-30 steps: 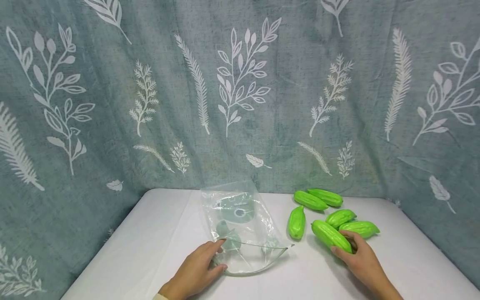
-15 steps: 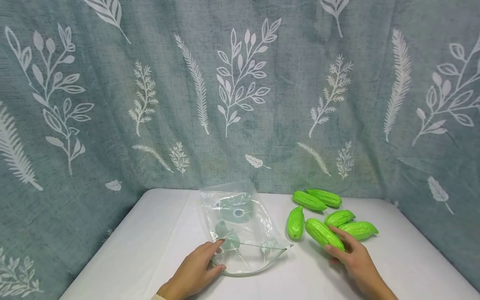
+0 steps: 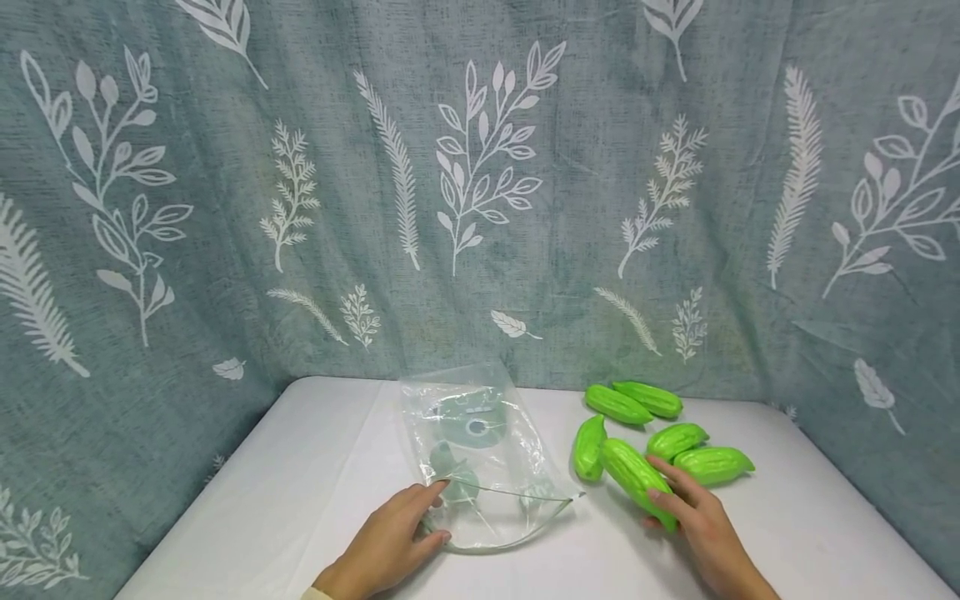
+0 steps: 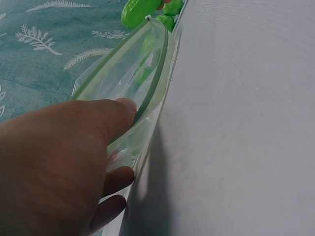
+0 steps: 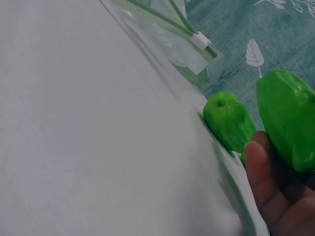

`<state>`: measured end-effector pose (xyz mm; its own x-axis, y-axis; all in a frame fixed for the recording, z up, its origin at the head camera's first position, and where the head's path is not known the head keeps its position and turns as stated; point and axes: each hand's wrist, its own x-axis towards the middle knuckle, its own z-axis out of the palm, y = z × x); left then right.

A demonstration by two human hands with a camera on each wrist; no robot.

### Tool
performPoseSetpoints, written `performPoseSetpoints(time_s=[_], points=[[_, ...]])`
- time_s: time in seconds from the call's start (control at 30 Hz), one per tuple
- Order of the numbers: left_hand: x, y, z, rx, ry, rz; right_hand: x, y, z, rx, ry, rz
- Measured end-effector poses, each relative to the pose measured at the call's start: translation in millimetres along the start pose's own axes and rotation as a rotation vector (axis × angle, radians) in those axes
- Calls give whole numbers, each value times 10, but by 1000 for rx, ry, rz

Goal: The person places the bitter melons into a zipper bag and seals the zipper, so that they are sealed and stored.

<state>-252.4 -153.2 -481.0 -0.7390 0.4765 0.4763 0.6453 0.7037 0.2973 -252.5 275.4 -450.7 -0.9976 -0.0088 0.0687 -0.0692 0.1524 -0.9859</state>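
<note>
My left hand (image 3: 392,535) grips the mouth of a clear slider zip bag (image 3: 491,462), printed with pale green shapes. Its fingers and thumb are at the green rim, and in the left wrist view (image 4: 110,115) the mouth gapes. The white slider (image 5: 200,41) sits at the rim's right end. In my right hand (image 3: 701,518) is a bright green, knobbly bitter melon (image 3: 632,477), tilted and held between thumb and fingers to the right of the bag. Another bitter melon (image 3: 589,450) lies on the table, between the bag and the held one.
Two bitter melons, a front one (image 3: 617,404) and a rear one (image 3: 651,399), lie at the back of the white table (image 3: 330,467). Two more, a shorter one (image 3: 677,438) and a longer one (image 3: 712,465), lie beyond my right hand. A leaf-patterned curtain (image 3: 540,208) surrounds the table.
My right hand has carried the bitter melon a little to the left, away from the two beside it and towards the bag. My left hand has stayed at the bag's mouth.
</note>
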Motion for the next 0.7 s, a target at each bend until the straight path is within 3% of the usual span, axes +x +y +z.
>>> performPoseSetpoints(time_s=[0.33, 0.7], points=[[-14, -13, 7, -5, -6, -8, -6, -2, 95, -13, -5, 34], [10, -14, 12, -5, 3, 15, -9, -18, 155, 1, -33, 15]])
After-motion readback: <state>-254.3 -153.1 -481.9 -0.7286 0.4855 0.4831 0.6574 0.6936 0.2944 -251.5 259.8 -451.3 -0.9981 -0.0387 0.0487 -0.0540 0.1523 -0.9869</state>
